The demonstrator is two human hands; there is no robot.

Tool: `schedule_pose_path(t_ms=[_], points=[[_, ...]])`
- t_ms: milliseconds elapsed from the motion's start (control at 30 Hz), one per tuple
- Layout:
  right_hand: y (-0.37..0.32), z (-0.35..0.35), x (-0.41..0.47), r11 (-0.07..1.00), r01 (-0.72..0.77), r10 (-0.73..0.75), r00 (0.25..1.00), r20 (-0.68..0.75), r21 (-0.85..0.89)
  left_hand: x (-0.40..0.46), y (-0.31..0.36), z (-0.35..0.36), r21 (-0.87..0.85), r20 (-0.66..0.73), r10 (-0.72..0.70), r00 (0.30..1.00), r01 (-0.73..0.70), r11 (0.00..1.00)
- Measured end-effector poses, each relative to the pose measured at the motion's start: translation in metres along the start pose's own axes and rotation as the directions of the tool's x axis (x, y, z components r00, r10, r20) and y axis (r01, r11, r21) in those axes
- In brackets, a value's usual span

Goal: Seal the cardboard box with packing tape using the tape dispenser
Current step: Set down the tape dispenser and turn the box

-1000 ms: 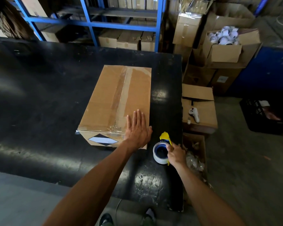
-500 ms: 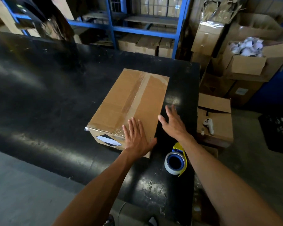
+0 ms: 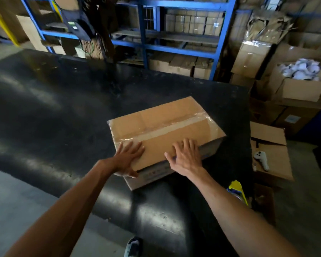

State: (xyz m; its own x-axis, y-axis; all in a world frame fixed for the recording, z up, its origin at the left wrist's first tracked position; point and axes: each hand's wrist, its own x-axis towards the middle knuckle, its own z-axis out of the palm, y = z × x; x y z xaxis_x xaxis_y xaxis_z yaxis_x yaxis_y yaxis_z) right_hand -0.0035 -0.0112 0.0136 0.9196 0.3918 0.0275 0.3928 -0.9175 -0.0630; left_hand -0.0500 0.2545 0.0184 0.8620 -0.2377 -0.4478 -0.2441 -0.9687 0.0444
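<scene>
A closed cardboard box lies on the black table, with clear tape running along its top seam. My left hand rests flat on the box's near left corner, fingers spread, thumb over the edge. My right hand lies flat on the near right part of the top, fingers apart. The yellow tape dispenser sits on the table near its right edge, mostly hidden behind my right forearm. Neither hand touches it.
Blue shelving with cartons stands behind the table. To the right, cardboard boxes are stacked on the floor, one filled with white items. A white handheld device lies on a low box. My shoe shows below.
My right hand let go of the tape dispenser, left it on the table, and moved onto the box top. The box has been turned so its long side faces me.
</scene>
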Motion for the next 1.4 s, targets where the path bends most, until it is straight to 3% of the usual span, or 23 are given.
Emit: schedule_pose_path(t_ms=[133, 467, 700, 1167, 1333, 1400], points=[[0.016, 0.017, 0.014, 0.992, -0.118, 0.108, 0.977, 0.186, 0.044, 0.005, -0.057, -0.015, -0.002, 0.031, -0.063, 0.998, 0.063, 0.998], [-0.033, 0.031, 0.014, 0.918, -0.396, 0.395, 0.911, 0.121, -0.021, 0.057, -0.106, -0.034, -0.003, -0.035, 0.108, 0.993, -0.108, 0.994], [-0.054, 0.026, 0.025, 0.845, -0.535, 0.532, 0.836, 0.131, -0.015, 0.095, -0.115, -0.059, 0.040, 0.024, 0.163, 0.986, -0.164, 0.986], [-0.058, 0.023, 0.043, 0.796, -0.605, 0.591, 0.788, 0.172, 0.036, 0.122, -0.114, -0.061, 0.039, 0.004, 0.157, 0.988, -0.157, 0.987], [-0.057, 0.017, 0.040, 0.794, -0.605, 0.573, 0.778, 0.258, 0.059, 0.114, -0.103, -0.049, 0.006, -0.087, 0.117, 0.989, -0.117, 0.993], [-0.053, 0.011, 0.043, 0.798, -0.589, 0.535, 0.790, 0.300, 0.127, 0.107, -0.095, -0.040, -0.043, -0.206, 0.058, 0.977, -0.068, 0.997]])
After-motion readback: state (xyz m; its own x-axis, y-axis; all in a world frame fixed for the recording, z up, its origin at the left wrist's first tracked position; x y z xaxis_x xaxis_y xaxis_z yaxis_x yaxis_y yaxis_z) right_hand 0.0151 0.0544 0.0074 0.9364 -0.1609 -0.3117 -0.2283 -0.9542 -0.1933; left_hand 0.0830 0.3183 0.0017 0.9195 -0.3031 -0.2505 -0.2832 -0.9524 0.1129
